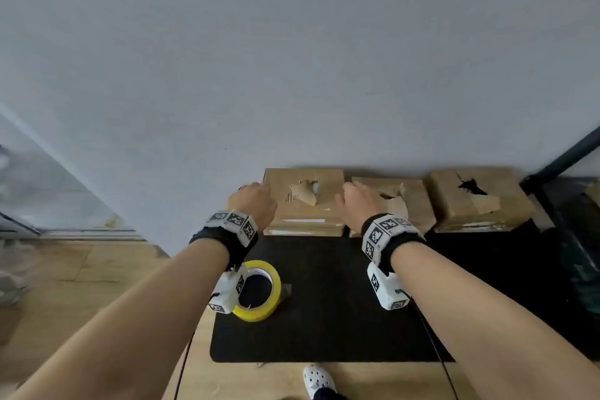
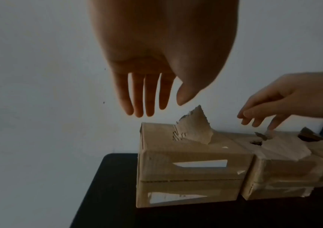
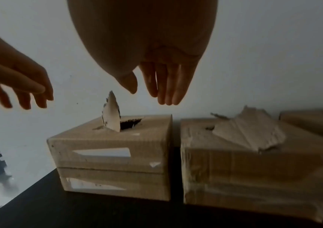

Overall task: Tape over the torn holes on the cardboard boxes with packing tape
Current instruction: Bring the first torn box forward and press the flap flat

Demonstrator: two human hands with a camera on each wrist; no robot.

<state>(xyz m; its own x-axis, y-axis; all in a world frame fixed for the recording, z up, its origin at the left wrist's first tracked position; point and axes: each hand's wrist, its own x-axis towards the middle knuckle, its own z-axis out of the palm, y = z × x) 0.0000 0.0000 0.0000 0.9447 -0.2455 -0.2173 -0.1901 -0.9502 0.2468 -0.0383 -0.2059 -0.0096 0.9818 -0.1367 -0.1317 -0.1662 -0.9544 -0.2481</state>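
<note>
— How will the boxes handle?

— The left box [image 1: 303, 201], at centre of the frame, looks light and stiff; I would take it by its side walls. Its torn flap [image 2: 193, 128] is fragile. My left hand [image 1: 251, 201] and right hand [image 1: 357, 201] are spread, holding nothing.

— Anything hidden?

— The tape roll [image 1: 259, 291], lower centre, is partly covered by my wrist; its free end is perhaps underneath.

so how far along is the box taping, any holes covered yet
Done: nothing. All three boxes' holes look untaped: left box, middle box, right box.
In hand: nothing. The left hand and right hand hover open over the left box, flap sticking up.
Left: picking up the yellow tape roll from the black mat, taping each hole.
</note>
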